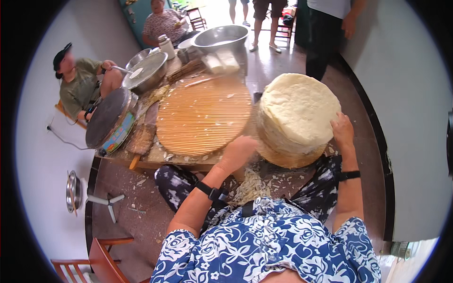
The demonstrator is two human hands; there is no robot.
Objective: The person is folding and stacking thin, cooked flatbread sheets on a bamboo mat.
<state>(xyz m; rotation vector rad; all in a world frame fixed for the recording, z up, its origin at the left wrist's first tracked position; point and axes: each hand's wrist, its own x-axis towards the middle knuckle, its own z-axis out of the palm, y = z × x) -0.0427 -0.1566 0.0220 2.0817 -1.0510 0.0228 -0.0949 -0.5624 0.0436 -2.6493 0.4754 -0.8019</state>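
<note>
R grip on dough, L grip nr board; printed griddle label

The room is rather bright, and the strongest light enters through the doorway at the top, where it is washed out to almost pure white. A pale glare lies on the floor before it, and the metal basin has a soft shine. The left hand is smeared by blur (the right hand appears clearer), and the pale blocks look hazy. Toward the rim, straight lines bend strongly, the right wall curves, and the corners fall into black.
</note>
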